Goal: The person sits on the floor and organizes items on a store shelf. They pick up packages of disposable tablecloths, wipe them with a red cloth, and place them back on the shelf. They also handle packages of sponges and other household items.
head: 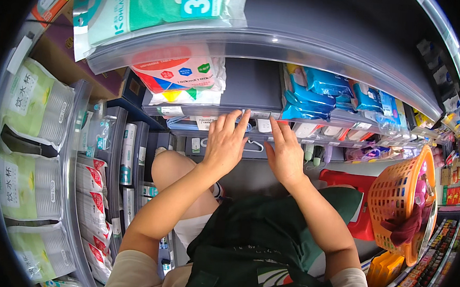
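Both hands reach to the front edge of a grey store shelf. My left hand has its fingers spread at the shelf's label strip, above a pack of blue hangers. My right hand is at the same edge, its fingertips beside a white price label and a white power strip or socket. Neither hand plainly holds anything. Packs of disposable tablecloths lie on the shelf to the left, and blue packs of wipes to the right. A white plastic hanger shows below, between the hands.
Above, a shelf with a clear plastic front rail holds a green pack. Bags of plastic cups line the left shelves. At right, an orange basket with goods stands by a red plastic stool. My knees are close below the shelf.
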The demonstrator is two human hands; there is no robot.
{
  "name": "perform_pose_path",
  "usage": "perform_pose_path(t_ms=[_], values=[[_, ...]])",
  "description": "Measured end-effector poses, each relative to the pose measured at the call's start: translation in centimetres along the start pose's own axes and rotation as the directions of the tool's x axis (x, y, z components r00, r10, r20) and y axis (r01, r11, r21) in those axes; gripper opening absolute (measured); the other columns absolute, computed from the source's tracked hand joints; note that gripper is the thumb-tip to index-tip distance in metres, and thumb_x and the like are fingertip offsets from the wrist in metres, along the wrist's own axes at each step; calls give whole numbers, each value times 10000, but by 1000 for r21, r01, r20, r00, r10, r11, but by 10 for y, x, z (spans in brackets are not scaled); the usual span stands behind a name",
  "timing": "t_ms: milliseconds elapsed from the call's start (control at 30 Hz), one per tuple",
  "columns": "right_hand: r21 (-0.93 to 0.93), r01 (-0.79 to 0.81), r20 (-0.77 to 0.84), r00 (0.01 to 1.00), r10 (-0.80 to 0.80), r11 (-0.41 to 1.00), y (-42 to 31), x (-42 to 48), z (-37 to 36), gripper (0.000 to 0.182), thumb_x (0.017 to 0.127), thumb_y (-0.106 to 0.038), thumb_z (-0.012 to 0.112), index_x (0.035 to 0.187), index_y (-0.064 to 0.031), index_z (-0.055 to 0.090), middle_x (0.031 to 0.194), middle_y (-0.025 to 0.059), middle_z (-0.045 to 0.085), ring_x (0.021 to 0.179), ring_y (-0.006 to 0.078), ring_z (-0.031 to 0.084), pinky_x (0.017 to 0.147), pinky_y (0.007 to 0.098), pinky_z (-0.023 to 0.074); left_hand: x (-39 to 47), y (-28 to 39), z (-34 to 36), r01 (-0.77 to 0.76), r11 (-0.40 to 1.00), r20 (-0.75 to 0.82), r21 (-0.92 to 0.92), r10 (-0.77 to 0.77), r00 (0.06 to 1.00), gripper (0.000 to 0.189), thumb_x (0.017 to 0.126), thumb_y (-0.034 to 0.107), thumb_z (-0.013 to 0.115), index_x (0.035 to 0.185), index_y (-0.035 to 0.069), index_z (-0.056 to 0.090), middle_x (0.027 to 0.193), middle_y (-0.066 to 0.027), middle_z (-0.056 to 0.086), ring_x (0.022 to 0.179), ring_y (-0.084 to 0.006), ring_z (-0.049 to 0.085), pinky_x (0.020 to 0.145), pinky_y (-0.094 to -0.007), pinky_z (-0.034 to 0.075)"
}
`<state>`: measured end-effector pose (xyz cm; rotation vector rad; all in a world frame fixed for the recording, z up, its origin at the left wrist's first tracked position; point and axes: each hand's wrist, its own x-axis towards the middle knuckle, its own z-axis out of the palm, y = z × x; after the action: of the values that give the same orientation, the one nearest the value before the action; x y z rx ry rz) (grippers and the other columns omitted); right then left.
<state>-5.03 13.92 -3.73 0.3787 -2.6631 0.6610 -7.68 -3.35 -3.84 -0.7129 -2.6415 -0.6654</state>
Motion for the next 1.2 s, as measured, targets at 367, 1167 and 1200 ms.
perform_pose_path(t_ms=[367,1167,1200], values=[[-65,-46,6,999,46,997,13,11,12,620,698,-26,666,1275,-37,439,1061,145,483,917,316,514,727,392,479,15,-4,8,-58,996,-32,66,61,998,409,738,38,625,1134,19,524,1118,-122,499,1024,-288,475,874,-409,371],[56,-96,-153,983,104,994,10,6,33,517,677,47,614,1167,-31,469,1053,183,485,932,373,477,789,437,418,34,-7,17,-59,998,-91,-12,58,994,230,733,24,634,957,69,606,906,-73,529,819,-271,531,687,-375,473],[58,-82,-159,983,90,995,11,7,33,511,677,47,613,1162,-28,469,1055,184,486,932,374,476,791,439,417,34,-6,17,-61,998,-95,-6,60,994,228,733,25,633,955,73,609,897,-68,532,819,-268,531,682,-375,473]])
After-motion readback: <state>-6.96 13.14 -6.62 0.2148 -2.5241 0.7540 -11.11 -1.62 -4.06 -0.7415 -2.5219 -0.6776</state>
